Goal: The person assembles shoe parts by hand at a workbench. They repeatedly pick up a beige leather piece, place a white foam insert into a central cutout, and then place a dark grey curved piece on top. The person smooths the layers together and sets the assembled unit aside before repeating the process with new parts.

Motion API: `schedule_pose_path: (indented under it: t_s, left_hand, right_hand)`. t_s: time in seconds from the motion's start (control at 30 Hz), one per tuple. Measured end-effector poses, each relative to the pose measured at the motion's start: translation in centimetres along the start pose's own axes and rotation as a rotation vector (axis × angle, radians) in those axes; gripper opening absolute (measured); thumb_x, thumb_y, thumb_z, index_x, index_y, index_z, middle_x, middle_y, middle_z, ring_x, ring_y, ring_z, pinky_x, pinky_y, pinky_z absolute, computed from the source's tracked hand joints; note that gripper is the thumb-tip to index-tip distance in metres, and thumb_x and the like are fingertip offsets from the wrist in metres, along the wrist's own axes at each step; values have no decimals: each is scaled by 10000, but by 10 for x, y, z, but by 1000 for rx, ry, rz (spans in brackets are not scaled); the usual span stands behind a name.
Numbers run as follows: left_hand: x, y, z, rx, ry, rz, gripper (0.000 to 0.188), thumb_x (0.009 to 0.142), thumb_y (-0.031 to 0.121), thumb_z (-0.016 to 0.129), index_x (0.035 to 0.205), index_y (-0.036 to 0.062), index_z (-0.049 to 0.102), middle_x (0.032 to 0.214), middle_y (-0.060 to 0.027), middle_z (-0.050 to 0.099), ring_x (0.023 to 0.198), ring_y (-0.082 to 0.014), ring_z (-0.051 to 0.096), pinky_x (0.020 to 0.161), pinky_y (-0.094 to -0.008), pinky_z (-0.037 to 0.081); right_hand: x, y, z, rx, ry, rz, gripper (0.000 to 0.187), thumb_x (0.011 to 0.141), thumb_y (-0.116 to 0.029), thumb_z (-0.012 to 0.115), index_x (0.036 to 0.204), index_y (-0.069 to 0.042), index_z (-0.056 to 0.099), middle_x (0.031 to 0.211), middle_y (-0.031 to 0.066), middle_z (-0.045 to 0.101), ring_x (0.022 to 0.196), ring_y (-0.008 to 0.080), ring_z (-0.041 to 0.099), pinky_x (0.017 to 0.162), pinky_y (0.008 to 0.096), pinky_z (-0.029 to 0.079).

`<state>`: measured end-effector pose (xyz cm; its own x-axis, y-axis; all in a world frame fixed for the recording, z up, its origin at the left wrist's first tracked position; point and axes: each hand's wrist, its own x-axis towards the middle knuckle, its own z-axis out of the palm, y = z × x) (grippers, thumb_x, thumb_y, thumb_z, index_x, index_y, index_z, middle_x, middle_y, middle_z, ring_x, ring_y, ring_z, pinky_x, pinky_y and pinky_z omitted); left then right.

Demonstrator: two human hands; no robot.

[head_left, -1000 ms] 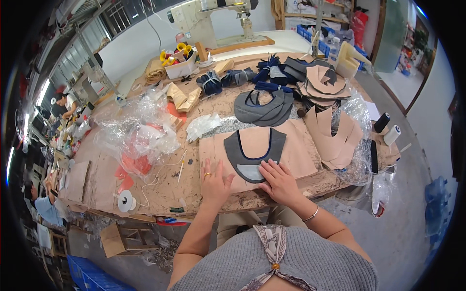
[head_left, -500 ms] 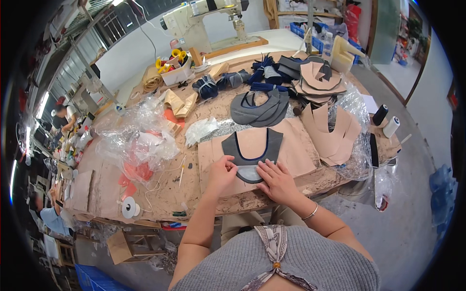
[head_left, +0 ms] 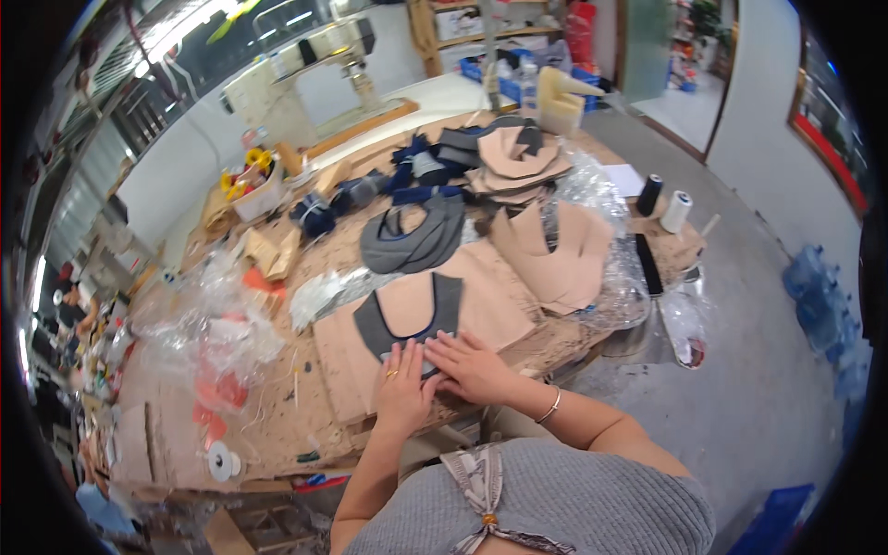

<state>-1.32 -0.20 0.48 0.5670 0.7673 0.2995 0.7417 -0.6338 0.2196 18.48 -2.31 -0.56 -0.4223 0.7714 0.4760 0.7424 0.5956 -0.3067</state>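
No readable text, labels, brands, numbers or signs. Machine (head_left: 264, 97) at eleven o'clock too blurred, spools (head_left: 676, 214) toward two o'clock too small to read.

The left hand (head_left: 402, 390) and right hand (head_left: 474, 372) lie side by side over the grey piece's (head_left: 449, 301) lower edge, on a tan sheet (head_left: 497, 294). Beyond sits a grey stack (head_left: 393, 254).

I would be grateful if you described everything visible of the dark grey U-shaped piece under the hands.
The dark grey U-shaped piece looks like matte sheet material, with dark blue along its inner edge. It lies flat on a tan sheet, its open end pointing away from the person. The left hand and right hand both rest on its curved lower part, hiding much of it.
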Motion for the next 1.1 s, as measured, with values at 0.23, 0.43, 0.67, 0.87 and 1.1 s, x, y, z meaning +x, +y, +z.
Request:
schedule_pose_path:
  t_s: [0.23,0.43,0.67,0.87,1.1]
  left_hand:
    - [-16,12,8,-99,301,-98,763,832,392,642,1399,-41,373,1504,-261,273,1308,-418,399,1070,-498,291]
    - [-12,14,8,104,161,-13,666,844,445,623,1298,-28,506,1431,-208,424,1319,-397,388,1073,-496,262]
    - [-25,22,-2,-18,223,-21,855,858,462,627,1425,-80,288,1453,-250,371,1331,-435,355,1102,-497,199]
    - [8,58,-27,-1566,-119,-252,593,945,266,573,1428,-7,363,1408,-172,449,1313,-296,428,1040,-406,376]
    - [18,47,-44,-2032,72,-400,378,1001,167,465,1360,51,458,1293,-127,558,1186,-215,539,995,-389,459]
  right_hand:
    - [-20,106,-75,71,458,494,194,776,-192,715,936,-91,670,957,101,648,1013,324,577,894,437,430]
    - [-15,152,-89,-393,308,438,245,736,-224,740,934,-96,671,932,81,644,1001,300,563,907,496,387]
    - [22,157,-139,311,475,707,158,857,-161,661,942,-27,670,883,105,672,821,194,622,749,351,483]
    - [49,30,-136,344,84,61,138,837,-119,663,950,-41,673,805,116,630,802,265,626,709,331,497]
    - [-11,22,-120,421,-128,514,331,930,-356,553,1029,-59,662,911,90,650,889,242,645,737,334,502]
